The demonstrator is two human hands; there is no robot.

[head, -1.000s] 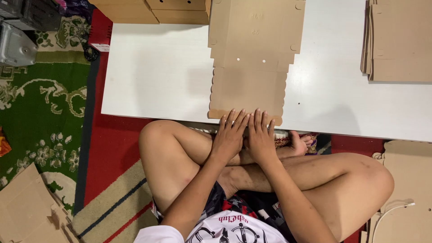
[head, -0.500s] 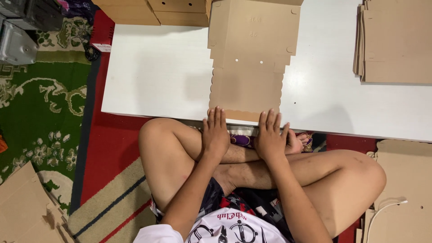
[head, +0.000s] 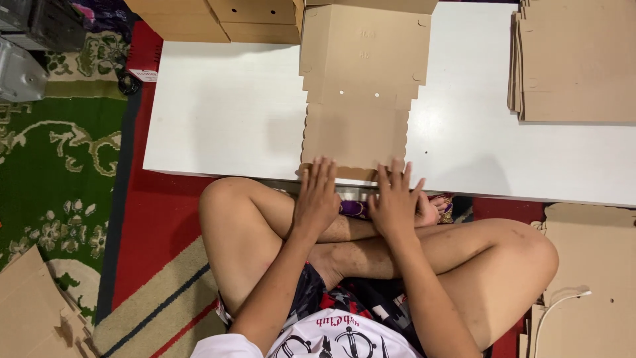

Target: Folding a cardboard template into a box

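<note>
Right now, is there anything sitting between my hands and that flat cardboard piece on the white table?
Nothing visible. The left hand and right hand both lie with fingertips on the near edge of the flat cardboard piece, which rests on the white table. No other object lies between them.

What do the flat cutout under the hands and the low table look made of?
The flat cutout looks like plain brown cardboard: matte, uncoated, with die-cut notched edges and small punched holes. The low table has a smooth white top with a faint sheen, probably laminate or painted board; its core does not show. The left hand and right hand press the cutout's near edge.
</note>
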